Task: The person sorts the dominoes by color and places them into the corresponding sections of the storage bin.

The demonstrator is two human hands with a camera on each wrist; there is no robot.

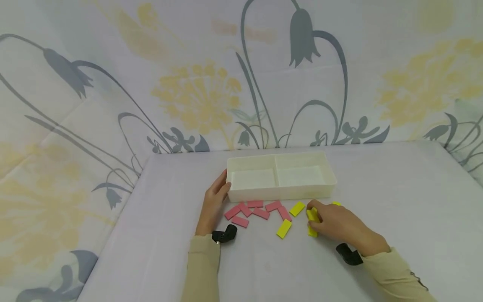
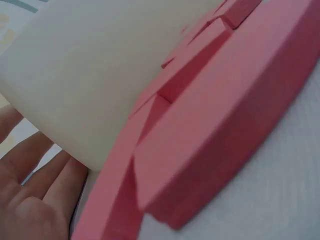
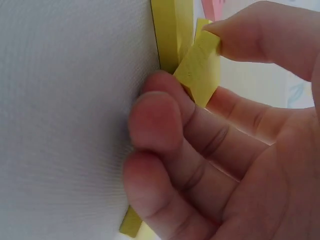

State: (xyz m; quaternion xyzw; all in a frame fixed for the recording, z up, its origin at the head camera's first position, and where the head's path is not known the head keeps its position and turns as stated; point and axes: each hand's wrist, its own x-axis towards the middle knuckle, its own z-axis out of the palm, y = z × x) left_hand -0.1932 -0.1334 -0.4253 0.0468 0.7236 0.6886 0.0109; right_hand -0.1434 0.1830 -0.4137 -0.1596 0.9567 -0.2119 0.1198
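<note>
A white two-compartment tray [image 1: 281, 193] stands on the table, both compartments bare. My left hand [image 1: 216, 199] rests with straight fingers against the tray's left front corner [image 2: 85, 100]. Several pink blocks [image 1: 252, 211] lie in front of the tray and fill the left wrist view [image 2: 215, 130]. My right hand [image 1: 332, 220] curls over yellow blocks [image 1: 312, 218] on the table and pinches one yellow block [image 3: 202, 67] between thumb and fingers. Two more yellow blocks [image 1: 284, 228] lie loose to its left.
A flowered cloth [image 1: 188, 92] hangs behind the table and drapes down on the left. The pale table surface [image 1: 396, 201] stretches out to the right of the tray. Black wrist cameras [image 1: 224, 235] sit at both cuffs.
</note>
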